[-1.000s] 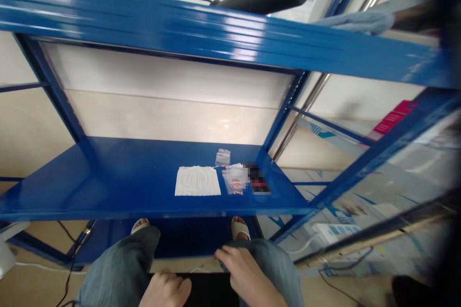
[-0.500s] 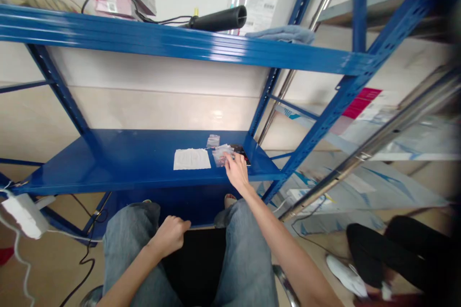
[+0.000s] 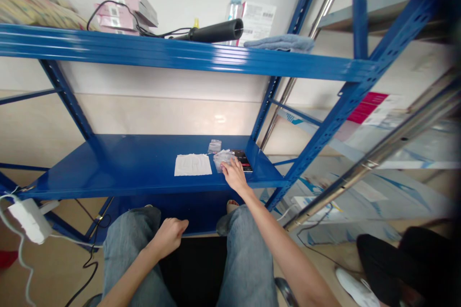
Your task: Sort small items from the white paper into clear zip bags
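Your right hand (image 3: 235,176) has eased back, open on the clear bag (image 3: 222,159); your left hand (image 3: 169,231), curled and empty, sits at 7 o'clock.

Blue steel shelf (image 3: 122,165), bearing a white sheet (image 3: 192,164), a small clear bag (image 3: 214,146) toward the back, a larger clear bag (image 3: 220,158) just right of the sheet, and a dark packet (image 3: 243,159) (red-marked, overlapped by that bag).
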`<state>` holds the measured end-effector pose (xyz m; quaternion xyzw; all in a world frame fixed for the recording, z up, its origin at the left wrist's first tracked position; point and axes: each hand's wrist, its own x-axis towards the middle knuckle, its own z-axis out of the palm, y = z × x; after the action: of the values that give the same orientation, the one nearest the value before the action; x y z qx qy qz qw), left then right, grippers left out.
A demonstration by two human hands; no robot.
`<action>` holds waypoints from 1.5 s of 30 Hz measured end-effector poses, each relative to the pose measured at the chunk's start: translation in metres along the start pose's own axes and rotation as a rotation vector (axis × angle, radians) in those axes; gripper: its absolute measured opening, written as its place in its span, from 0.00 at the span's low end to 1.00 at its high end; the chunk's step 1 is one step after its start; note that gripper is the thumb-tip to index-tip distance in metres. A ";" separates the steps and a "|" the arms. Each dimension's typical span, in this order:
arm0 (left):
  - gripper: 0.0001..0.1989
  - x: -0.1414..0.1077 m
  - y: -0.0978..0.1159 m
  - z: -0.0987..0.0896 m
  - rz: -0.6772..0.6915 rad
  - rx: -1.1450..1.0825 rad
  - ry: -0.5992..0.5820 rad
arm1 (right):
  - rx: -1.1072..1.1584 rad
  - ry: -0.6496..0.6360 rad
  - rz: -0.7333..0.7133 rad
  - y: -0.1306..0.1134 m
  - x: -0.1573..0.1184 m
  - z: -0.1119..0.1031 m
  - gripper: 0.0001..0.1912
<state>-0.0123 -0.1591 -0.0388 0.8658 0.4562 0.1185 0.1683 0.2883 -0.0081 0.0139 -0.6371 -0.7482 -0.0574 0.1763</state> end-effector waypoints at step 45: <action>0.13 0.168 -0.064 -0.087 0.060 -1.125 0.482 | 1.399 0.161 -0.033 -0.093 0.054 0.029 0.18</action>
<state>0.0016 0.0300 0.0239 0.6054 0.3243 0.5384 0.4883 0.1858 0.0341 0.0184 -0.3565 -0.6037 0.3876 0.5985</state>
